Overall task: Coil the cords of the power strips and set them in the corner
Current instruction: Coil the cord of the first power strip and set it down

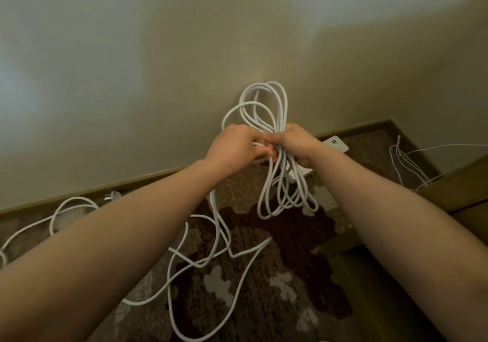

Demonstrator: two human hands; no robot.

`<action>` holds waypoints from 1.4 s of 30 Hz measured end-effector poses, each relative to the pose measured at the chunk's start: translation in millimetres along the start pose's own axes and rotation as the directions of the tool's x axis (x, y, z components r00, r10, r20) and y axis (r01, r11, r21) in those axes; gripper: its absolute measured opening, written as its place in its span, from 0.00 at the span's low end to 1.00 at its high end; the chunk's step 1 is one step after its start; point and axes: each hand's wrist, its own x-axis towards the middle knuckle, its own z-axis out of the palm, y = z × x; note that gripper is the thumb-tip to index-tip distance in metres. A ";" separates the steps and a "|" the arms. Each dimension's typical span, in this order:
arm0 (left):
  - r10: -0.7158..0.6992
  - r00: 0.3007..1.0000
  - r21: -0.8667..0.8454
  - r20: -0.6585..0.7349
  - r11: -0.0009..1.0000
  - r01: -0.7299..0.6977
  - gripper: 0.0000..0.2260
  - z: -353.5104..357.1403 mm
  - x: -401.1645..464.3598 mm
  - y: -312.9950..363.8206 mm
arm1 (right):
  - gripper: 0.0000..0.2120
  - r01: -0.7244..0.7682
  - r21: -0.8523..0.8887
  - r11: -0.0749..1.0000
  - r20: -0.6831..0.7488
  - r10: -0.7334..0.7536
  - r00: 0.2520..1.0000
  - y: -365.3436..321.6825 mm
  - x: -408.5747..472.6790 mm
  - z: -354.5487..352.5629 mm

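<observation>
Both hands meet in front of the plain wall [132, 64], up above the baseboard [132, 183]. Right hand [295, 143] is wrapped tight round the middle of a coiled white cord [266, 109], its smooth loops fanning above and dangling below. Left hand [237, 143] pinches the cord beside it. Loose cord [219, 249] trails in slack curves over the patterned brown carpet [277, 275]. A white power strip [335, 143] lies behind the hands by the baseboard; a plug [112, 196] lies far left.
</observation>
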 end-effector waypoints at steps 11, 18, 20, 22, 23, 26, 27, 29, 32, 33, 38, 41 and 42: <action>-0.095 0.993 0.036 -0.072 0.995 0.098 0.10 9.4 14.4 -5.4 | 0.11 -0.095 0.194 0.976 0.102 0.077 0.992 0.3 -5.4 4.8; -0.289 0.957 -0.119 -0.030 0.951 0.284 0.11 -16.5 17.7 -35.5 | 0.19 -0.037 0.111 0.993 -0.118 0.050 0.992 -4.3 -10.8 2.3; -0.321 0.946 -0.152 -0.035 0.938 0.312 0.11 -28.2 13.3 -49.4 | 0.23 -0.030 -0.080 0.996 -0.144 0.018 0.989 -4.4 -15.7 1.6; -0.302 0.952 -0.111 -0.054 0.949 0.295 0.10 -34.5 9.1 -56.2 | 0.25 -0.006 -0.239 0.971 -0.090 -0.016 0.996 -5.6 -20.9 3.9; -0.273 0.960 -0.072 -0.064 0.961 0.268 0.10 -35.7 7.7 -56.9 | 0.24 0.012 -0.286 0.958 -0.046 -0.026 0.999 -6.5 -23.0 6.4; -0.161 0.983 0.031 -0.084 0.986 0.164 0.10 -38.8 5.3 -53.6 | 0.21 0.069 -0.336 0.939 0.097 -0.038 0.995 -5.7 -27.1 14.0; -0.130 0.988 0.059 -0.078 0.989 0.135 0.10 -40.5 4.2 -53.7 | 0.20 0.083 -0.338 0.938 0.128 -0.042 0.991 -4.4 -27.8 15.6; -0.084 0.995 0.105 -0.053 0.990 0.089 0.10 -44.0 1.0 -57.4 | 0.20 0.100 -0.330 0.939 0.167 -0.047 0.985 -1.9 -27.4 16.5; -0.079 0.997 0.146 -0.024 0.986 0.081 0.09 -48.3 -3.5 -64.7 | 0.20 0.082 -0.249 0.965 0.201 -0.031 0.979 0.0 -24.6 14.4; -0.094 0.995 0.148 -0.039 0.984 0.099 0.09 -50.5 -4.0 -66.8 | 0.20 0.071 -0.228 0.971 0.182 -0.029 0.983 0.4 -23.3 12.1; -0.224 0.969 0.089 -0.102 0.968 0.234 0.10 -71.2 -8.2 -89.1 | 0.21 0.032 -0.172 0.985 -0.074 -0.045 0.996 3.9 -15.4 -1.1; -0.272 0.959 0.011 -0.083 0.962 0.274 0.11 -78.9 -19.2 -98.7 | 0.22 0.018 -0.128 0.992 -0.152 -0.038 0.988 2.5 -12.7 -4.0; -0.295 0.951 -0.029 -0.093 0.955 0.294 0.10 -80.0 -23.2 -101.3 | 0.23 0.005 -0.126 0.992 -0.188 -0.029 0.982 0.9 -11.7 -6.0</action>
